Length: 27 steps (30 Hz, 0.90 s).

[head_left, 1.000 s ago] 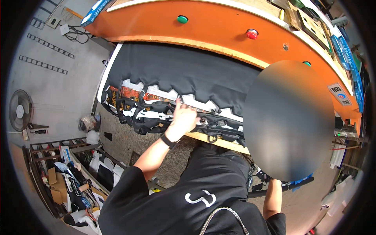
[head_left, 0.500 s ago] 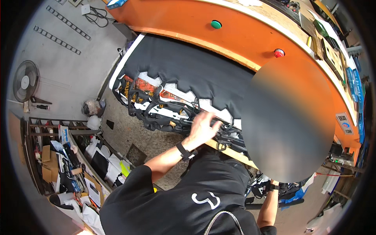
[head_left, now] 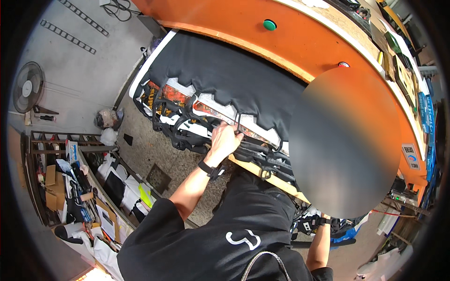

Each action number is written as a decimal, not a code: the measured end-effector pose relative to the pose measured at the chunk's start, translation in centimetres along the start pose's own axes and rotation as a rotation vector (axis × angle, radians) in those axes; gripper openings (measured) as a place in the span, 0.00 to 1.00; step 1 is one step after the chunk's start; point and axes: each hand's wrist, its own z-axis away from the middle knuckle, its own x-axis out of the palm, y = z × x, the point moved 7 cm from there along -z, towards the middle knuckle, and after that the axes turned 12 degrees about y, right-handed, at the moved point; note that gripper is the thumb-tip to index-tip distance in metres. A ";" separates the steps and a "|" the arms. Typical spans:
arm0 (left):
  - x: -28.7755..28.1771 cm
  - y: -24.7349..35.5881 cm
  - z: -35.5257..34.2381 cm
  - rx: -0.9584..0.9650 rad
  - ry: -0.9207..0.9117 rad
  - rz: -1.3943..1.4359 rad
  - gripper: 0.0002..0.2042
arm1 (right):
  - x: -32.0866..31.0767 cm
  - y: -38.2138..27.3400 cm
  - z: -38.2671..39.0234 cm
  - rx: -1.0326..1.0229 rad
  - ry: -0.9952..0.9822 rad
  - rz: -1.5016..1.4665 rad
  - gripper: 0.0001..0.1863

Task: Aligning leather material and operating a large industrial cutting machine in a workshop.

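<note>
My left hand [head_left: 225, 141] is at the front edge of the work surface, its fingers curled onto a black strap [head_left: 236, 125] among tangled straps. Beside it lies a heap of black webbing straps [head_left: 176, 129] with buckles and white pieces. Behind the heap, a black fabric sheet [head_left: 225, 77] covers the surface, its near edge notched over white-and-red printed material [head_left: 213, 107]. My right forearm [head_left: 319, 243], with a black wristband, reaches up at the lower right. A blurred oval hides nearly all of my right hand, so its fingers and anything in them do not show.
An orange bench panel [head_left: 225, 25] with a green button [head_left: 269, 25] rises behind the sheet. A wooden edge [head_left: 267, 178] runs along my front. At left stand a fan [head_left: 28, 88] and bins [head_left: 115, 199] of scraps. Strapped items [head_left: 309, 225] lie at lower right.
My left hand has moved left and slightly nearer along the straps, and its spread fingers have closed onto a strap. The view has shifted slightly; my right forearm stays in about the same place.
</note>
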 end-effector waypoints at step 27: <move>-5.4 -4.2 -3.3 0.076 0.540 -0.216 0.19 | 0.0 -0.1 -0.4 0.049 -0.004 0.013 0.16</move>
